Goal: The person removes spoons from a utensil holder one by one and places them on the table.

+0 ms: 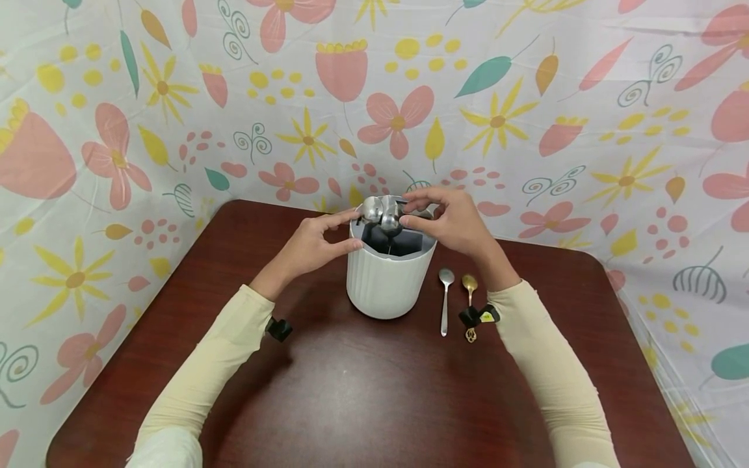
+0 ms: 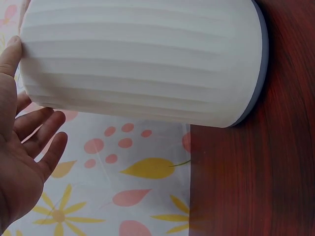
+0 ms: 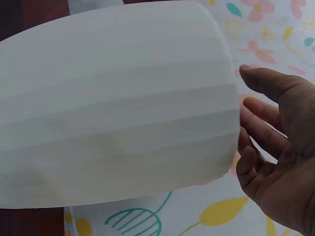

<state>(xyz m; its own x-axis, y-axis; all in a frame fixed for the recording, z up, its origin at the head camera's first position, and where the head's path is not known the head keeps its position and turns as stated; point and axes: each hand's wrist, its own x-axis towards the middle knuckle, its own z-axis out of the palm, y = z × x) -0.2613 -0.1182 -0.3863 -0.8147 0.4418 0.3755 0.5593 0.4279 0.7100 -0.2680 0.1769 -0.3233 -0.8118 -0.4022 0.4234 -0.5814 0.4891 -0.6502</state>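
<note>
A white ribbed container with dark inner compartments stands upright on the table. Rounded metal utensil heads show at its top; their lower parts are hidden. The left hand is at the container's left rim, thumb along the edge, fingers extended toward the metal heads. On the other side, the right hand has loosely bent fingers and thumb spread beside the metal heads; whether the fingertips touch them is unclear.
Right of the container, a silver spoon and a gold spoon lie on the dark red-brown table. The right wrist's strap partly covers the gold one. Floral cloth hangs behind and at both sides.
</note>
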